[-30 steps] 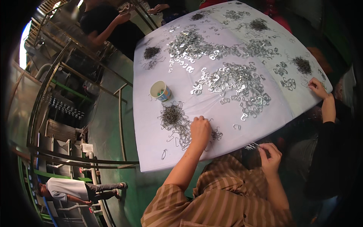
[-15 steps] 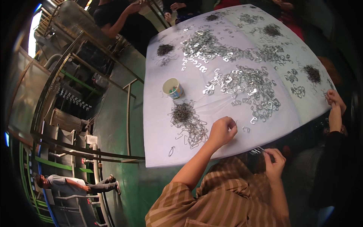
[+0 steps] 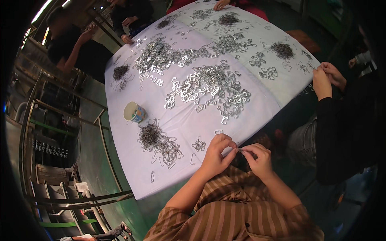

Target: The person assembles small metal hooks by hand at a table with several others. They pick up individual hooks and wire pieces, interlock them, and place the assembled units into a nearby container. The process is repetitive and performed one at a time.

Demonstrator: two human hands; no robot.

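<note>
Both my hands meet at the near edge of the cloth-covered table [image 3: 124,172]. My left hand [image 3: 219,154] is closed in a pinch on one end of a small metal piece [image 3: 240,150]. My right hand [image 3: 259,158] pinches its other end; the fingers hide most of it, so its exact kind cannot be told. Just beyond my left hand lies a single flat metal clip [image 3: 218,131]. Left of that hand are a small cluster of bent wire pieces [image 3: 198,145] and one loose wire hook [image 3: 193,159]. A tangled pile of wire hooks [image 3: 150,135] sits farther left.
A paper cup [image 3: 134,112] stands beyond the wire pile. Shiny metal clips [image 3: 213,86] lie heaped mid-table, with another heap [image 3: 155,56] farther back. Dark wire piles [image 3: 282,50] dot the far side. A co-worker's hands [image 3: 325,78] work at right; other people stand behind the table.
My left hand has come off the tabletop to meet my right hand at the edge. The view has shifted, and a small wire cluster shows beside my left hand.
</note>
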